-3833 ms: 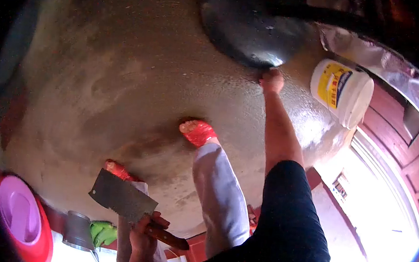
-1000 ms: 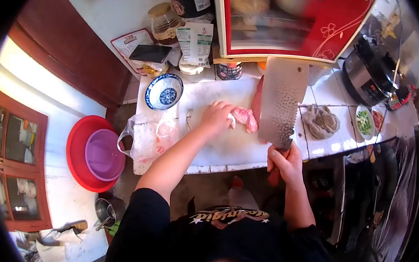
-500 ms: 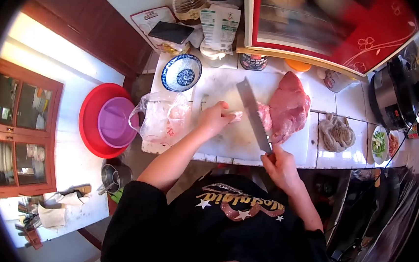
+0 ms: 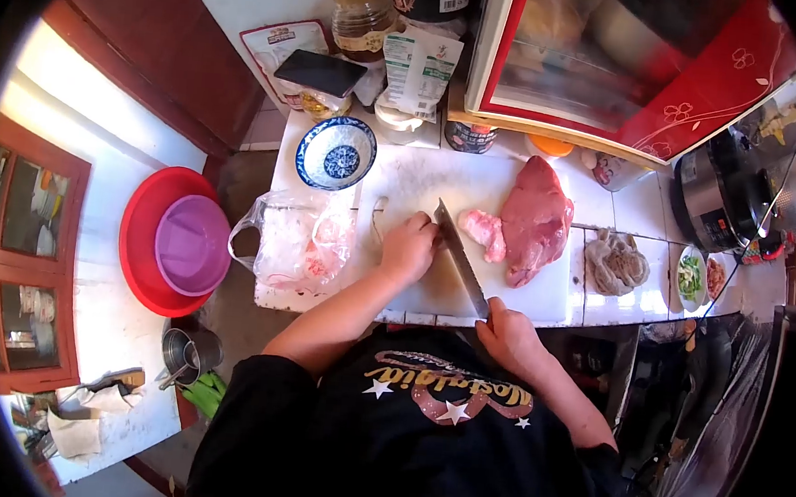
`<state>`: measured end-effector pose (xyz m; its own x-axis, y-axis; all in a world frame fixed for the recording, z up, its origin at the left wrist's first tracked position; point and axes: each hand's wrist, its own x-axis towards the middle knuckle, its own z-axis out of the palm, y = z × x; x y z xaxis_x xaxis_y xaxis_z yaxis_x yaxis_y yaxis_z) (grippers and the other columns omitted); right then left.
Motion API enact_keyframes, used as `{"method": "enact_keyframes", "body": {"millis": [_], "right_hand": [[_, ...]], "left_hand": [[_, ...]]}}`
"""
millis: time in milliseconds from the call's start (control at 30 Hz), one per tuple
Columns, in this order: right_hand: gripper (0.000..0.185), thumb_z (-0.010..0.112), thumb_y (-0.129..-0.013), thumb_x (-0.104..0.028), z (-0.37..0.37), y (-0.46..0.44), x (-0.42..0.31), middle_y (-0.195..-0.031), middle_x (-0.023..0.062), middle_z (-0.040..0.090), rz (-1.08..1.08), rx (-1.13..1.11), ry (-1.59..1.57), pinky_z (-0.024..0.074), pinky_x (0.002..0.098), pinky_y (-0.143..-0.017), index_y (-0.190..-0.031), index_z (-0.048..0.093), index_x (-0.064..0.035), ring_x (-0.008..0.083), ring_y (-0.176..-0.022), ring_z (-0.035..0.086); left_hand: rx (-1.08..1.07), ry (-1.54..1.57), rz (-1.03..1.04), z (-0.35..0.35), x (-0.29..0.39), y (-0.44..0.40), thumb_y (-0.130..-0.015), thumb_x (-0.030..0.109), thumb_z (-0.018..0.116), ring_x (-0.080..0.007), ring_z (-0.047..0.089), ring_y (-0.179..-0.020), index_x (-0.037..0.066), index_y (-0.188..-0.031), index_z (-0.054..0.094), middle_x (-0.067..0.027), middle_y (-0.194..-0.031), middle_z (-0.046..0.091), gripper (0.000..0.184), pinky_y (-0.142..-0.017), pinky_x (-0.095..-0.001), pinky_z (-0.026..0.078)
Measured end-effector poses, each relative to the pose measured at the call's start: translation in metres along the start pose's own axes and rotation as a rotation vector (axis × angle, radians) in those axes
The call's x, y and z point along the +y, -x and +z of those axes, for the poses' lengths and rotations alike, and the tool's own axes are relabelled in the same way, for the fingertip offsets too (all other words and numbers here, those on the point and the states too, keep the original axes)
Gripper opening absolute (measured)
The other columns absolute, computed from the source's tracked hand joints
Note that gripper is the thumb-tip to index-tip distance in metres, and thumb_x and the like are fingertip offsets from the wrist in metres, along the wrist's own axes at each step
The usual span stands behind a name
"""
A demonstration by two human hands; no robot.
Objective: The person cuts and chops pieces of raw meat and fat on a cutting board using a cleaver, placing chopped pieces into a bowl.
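My right hand (image 4: pixel 509 336) grips the handle of a kitchen knife (image 4: pixel 460 259), its long blade angled up and left across the white cutting board (image 4: pixel 413 180). My left hand (image 4: pixel 407 248) is closed low over the board, fingertips against the left side of the blade. The pale piece of meat it held a moment ago is hidden under the fingers. To the right of the blade lies a small fatty piece of meat (image 4: pixel 482 234), touching a large slab of raw meat (image 4: pixel 537 224). Left of my left hand sits a clear plastic bag (image 4: pixel 300 241) with pinkish contents.
A blue-and-white bowl (image 4: pixel 335 153) stands behind the bag. A crumpled cloth (image 4: pixel 617 263) lies right of the board, near a dish of chopped greens (image 4: pixel 691 279). A red-framed cabinet (image 4: pixel 605 106) overhangs the back. Red (image 4: pixel 140 261) and purple basins are on the left.
The knife has moved left, away from the large meat, to my left hand's fingertips. My left hand has turned down over its piece. The whole view has shifted slightly.
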<state>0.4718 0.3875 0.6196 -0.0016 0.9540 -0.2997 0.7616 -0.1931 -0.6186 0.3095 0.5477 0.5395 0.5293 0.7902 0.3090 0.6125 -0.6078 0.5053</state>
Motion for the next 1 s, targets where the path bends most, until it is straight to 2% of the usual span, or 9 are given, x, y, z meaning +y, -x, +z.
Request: {"method": "enact_keyframes", "body": {"millis": [400,533,567,633,667,733,800,967,1000], "right_hand": [[0.023,0.055,-0.082,-0.013,0.0,-0.069,0.012,-0.062,0.0298,0.055,-0.049,-0.114,-0.129,0.0457,0.0516,-0.053,-0.09,0.044,0.0058,0.0463,-0.06,0.057],[0.019,0.056,-0.081,-0.012,0.009,-0.119,0.009,-0.06,0.0265,0.055,-0.177,0.041,-0.101,0.0466,0.0508,-0.053,-0.084,0.047,0.0044,0.0463,-0.059,0.057],[0.02,0.057,-0.081,-0.013,0.012,-0.131,0.009,-0.062,0.0262,0.056,-0.288,0.119,0.01,0.0473,0.0494,-0.053,-0.086,0.048,0.0044,0.0443,-0.057,0.058],[0.022,0.058,-0.081,-0.014,0.009,-0.145,0.003,-0.064,0.0259,0.057,-0.385,0.191,0.115,0.048,0.0481,-0.052,-0.087,0.049,0.0044,0.0423,-0.056,0.058],[0.022,0.058,-0.081,-0.014,0.001,-0.149,-0.005,-0.067,0.0255,0.058,-0.173,0.03,0.005,0.0482,0.0455,-0.052,-0.088,0.049,0.0044,0.0388,-0.054,0.059],[0.022,0.058,-0.081,-0.014,-0.016,-0.145,-0.017,-0.069,0.0251,0.059,0.021,-0.115,-0.087,0.0484,0.0428,-0.051,-0.089,0.05,0.0044,0.0353,-0.052,0.059],[0.023,0.057,-0.083,-0.013,-0.027,-0.121,-0.016,-0.066,0.0209,0.058,-0.009,-0.056,-0.294,0.0476,0.0393,-0.051,-0.095,0.049,0.0044,0.0299,-0.051,0.059],[0.035,0.054,-0.086,-0.011,-0.038,-0.053,-0.004,-0.059,0.0097,0.055,-0.007,-0.062,-0.178,0.0447,0.0319,-0.047,-0.115,0.044,0.0055,0.0171,-0.051,0.057],[0.027,0.055,-0.084,-0.012,-0.036,-0.042,-0.002,-0.062,0.0164,0.057,0.018,-0.088,-0.176,0.0456,0.0395,-0.053,-0.104,0.045,0.0039,0.0299,-0.057,0.058]], "left_hand": [[0.011,0.029,0.049,0.013,-0.007,-0.004,-0.076,0.014,0.059,-0.0274,0.057,-0.08,0.008,-0.076,0.059,-0.0067,-0.084,0.054,0.006,-0.062,-0.0395,0.048],[0.031,-0.024,0.095,0.015,-0.006,0.0,-0.077,0.013,0.057,-0.0271,0.057,-0.082,0.008,-0.08,0.059,-0.0071,-0.086,0.053,0.006,-0.064,-0.0396,0.048],[0.036,-0.032,0.097,0.016,-0.008,0.0,-0.077,0.013,0.057,-0.0271,0.057,-0.082,0.008,-0.08,0.059,-0.0071,-0.086,0.053,0.006,-0.064,-0.0396,0.048],[0.032,-0.036,0.043,0.021,-0.009,0.007,-0.076,0.014,0.062,-0.0295,0.058,-0.081,0.007,-0.091,0.061,-0.0077,-0.096,0.055,0.017,-0.066,-0.039,0.049],[0.03,-0.033,0.033,0.019,-0.005,0.012,-0.076,0.014,0.062,-0.0295,0.058,-0.081,0.007,-0.091,0.061,-0.0077,-0.096,0.055,0.017,-0.066,-0.039,0.049],[-0.077,0.04,-0.056,0.009,-0.005,0.007,-0.074,0.021,0.069,-0.031,0.058,-0.085,0.006,-0.096,0.06,-0.0084,-0.1,0.056,0.028,-0.072,-0.0397,0.049],[-0.102,0.075,-0.108,-0.001,-0.001,0.005,-0.072,0.024,0.072,-0.0318,0.059,-0.087,0.006,-0.101,0.059,-0.0093,-0.102,0.056,0.037,-0.074,-0.0399,0.049],[-0.098,0.131,-0.104,-0.009,0.003,0.013,-0.071,0.028,0.074,-0.0337,0.06,-0.089,0.003,-0.116,0.052,-0.0123,-0.102,0.057,0.056,-0.076,-0.04,0.049],[-0.066,0.159,-0.165,-0.006,0.001,0.014,-0.072,0.025,0.072,-0.0335,0.059,-0.089,0.003,-0.114,0.05,-0.0134,-0.1,0.056,0.052,-0.074,-0.0405,0.049]]}}
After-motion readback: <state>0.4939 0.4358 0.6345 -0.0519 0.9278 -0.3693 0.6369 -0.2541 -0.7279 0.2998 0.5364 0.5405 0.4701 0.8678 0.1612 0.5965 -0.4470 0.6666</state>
